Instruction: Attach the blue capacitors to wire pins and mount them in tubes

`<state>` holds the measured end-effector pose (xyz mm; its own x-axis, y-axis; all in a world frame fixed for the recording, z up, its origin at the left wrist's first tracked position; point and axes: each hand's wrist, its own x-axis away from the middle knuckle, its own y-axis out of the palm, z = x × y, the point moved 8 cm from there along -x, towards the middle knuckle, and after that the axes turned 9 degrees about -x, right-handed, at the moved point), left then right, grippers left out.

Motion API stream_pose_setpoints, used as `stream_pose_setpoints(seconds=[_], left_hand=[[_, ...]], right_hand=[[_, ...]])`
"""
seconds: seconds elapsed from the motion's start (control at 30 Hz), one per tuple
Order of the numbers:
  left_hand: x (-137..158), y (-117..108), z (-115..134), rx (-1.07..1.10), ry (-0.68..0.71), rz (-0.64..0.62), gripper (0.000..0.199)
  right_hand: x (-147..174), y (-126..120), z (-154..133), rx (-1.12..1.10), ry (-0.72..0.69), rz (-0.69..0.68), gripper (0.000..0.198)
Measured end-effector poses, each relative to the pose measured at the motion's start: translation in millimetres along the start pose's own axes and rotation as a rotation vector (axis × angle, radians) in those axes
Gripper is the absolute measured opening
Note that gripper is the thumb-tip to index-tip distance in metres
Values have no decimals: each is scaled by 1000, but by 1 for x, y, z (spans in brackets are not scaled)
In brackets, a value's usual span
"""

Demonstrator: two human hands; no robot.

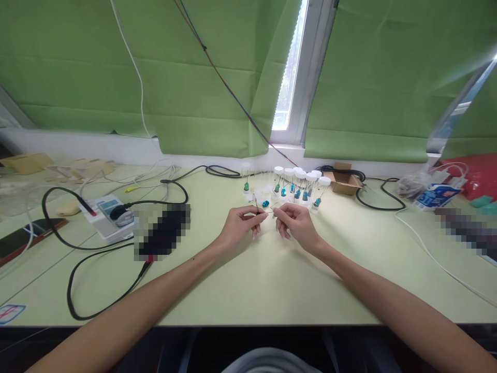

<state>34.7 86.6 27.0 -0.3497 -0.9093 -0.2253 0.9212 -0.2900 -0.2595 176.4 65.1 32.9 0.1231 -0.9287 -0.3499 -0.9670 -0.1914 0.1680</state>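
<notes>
My left hand [244, 221] and my right hand [294, 220] meet over the middle of the table, each closed in a pinch. Between the fingertips runs a thin bent wire [271, 211], with one loop rising by the left fingers; its finer shape is too small to make out. Just beyond lies a small blue piece [265, 204] on the tabletop. Behind my right hand stands a cluster of small clear vials with white caps [300, 174], holding blue or green pieces on thin stems. Another clear vial [246, 181] with a green piece stands apart, behind my left hand.
To the left are a white power strip [112, 223], looped black cables [72, 280] and a blurred dark device [165, 233]. An open cardboard box [341, 181] sits behind the vials. At right lie a blue-and-white packet [438, 197] and a white cable [423, 248].
</notes>
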Motion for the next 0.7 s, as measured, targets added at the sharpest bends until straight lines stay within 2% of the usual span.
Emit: stream_pose_setpoints(seconds=[0.2,0.43,0.7], left_hand=[[-3,-1,-3,19,-9,-8,30],[-4,-1,-9,100,-46,-21,29],[-4,5,-13,193,-86,-91,27]], right_hand=[[0,3,0,-6,-3,-4,32],[-2,2,-8,-17,-91,-37,26],[-4,2,-4,-77,-110,-85,16]])
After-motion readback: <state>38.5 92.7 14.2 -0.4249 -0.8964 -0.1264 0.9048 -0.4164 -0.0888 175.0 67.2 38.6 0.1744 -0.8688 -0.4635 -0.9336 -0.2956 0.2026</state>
